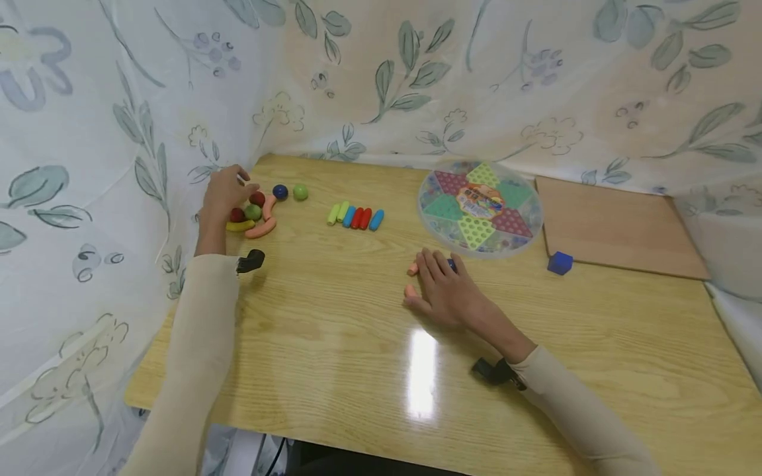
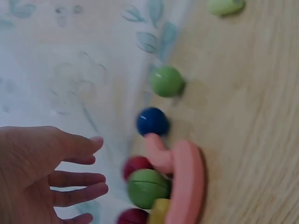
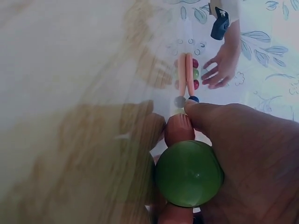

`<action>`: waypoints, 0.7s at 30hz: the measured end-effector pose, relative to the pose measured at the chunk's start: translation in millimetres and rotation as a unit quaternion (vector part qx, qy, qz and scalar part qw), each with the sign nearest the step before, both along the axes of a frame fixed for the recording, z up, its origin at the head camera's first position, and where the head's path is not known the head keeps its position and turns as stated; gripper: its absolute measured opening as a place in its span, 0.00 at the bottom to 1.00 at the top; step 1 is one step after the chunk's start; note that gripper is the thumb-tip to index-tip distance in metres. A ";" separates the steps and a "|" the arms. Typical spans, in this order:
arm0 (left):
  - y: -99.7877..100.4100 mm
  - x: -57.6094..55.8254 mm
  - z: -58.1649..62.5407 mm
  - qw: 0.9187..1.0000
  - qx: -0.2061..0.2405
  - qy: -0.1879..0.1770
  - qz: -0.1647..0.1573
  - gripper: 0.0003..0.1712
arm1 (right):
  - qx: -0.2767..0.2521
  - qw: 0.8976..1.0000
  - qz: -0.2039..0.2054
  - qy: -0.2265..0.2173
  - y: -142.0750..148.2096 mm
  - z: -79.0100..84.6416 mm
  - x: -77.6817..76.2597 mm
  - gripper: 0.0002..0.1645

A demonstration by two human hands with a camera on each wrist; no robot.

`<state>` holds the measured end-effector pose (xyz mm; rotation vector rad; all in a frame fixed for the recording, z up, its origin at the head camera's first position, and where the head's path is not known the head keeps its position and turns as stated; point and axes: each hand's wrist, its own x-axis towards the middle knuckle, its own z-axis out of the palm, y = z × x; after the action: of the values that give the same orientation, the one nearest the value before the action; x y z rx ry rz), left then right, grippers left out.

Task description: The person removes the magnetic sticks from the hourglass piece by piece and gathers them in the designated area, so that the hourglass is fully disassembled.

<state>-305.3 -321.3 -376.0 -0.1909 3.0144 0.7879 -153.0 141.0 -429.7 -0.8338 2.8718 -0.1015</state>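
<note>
My left hand (image 1: 226,192) hovers at the pile's left side, fingers relaxed and holding nothing. In the pile are curved salmon sausage-shaped pieces (image 2: 190,179), a green ball (image 2: 148,188), dark red balls (image 2: 135,165) and a yellow curved piece (image 1: 240,226). A blue ball (image 2: 152,121) and another green ball (image 2: 167,81) are beside it. My right hand (image 1: 446,287) lies over a small cluster at mid-table, its fingers extended. Around and under it show a green ball (image 3: 189,173), salmon pieces (image 3: 179,130) and a bit of a blue thing (image 1: 452,265). The palm hides the rest.
Short yellow-green, blue and red sticks (image 1: 357,218) stand in a row behind the middle. A round clear game box (image 1: 437,233) lies at the back, with a wooden board (image 1: 625,228) to its right. A blue cube (image 1: 560,263) sits at the board's front edge.
</note>
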 end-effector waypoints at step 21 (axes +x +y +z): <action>248.0 70.1 -19.6 0.883 0.045 -0.092 -0.458 0.23 | -0.101 0.995 -0.014 -0.011 27.1 27.1 -23.8 0.38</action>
<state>-235.1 -73.4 -395.6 1.0121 2.4081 0.7104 -176.8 168.1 -402.6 -0.8201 2.8880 -0.4083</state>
